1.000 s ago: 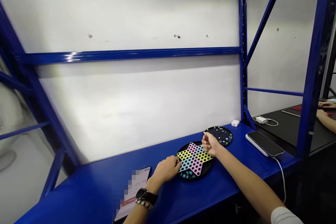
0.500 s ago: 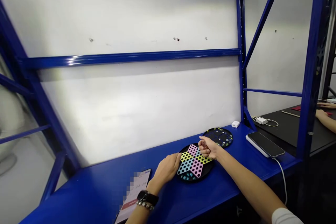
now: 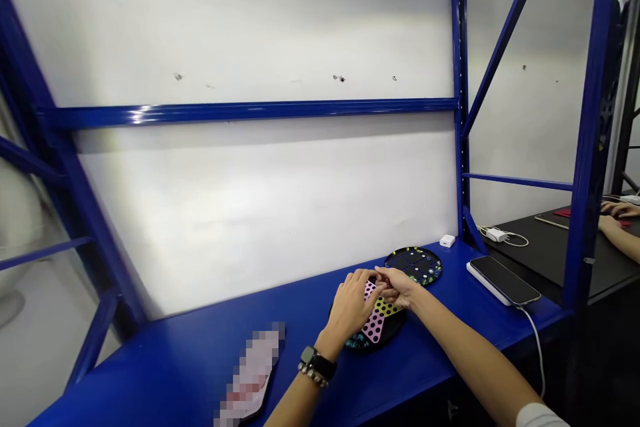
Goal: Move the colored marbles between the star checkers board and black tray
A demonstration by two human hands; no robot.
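lying flat — star board (image 3: 379,315) points a pink tip (image 3: 373,333) toward the camera.

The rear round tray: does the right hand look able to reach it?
Probably yes: the right hand is close to the rear tray and nothing visible blocks it; the left hand is further left.

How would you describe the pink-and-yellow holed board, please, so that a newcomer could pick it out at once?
On the right half of the blue tabletop, find the person's left hand and right hand, close together. Partly hidden by them lies the holed board. Its pointed pink and yellow areas, dotted with black holes, set it apart from the round, mostly black tray behind it.
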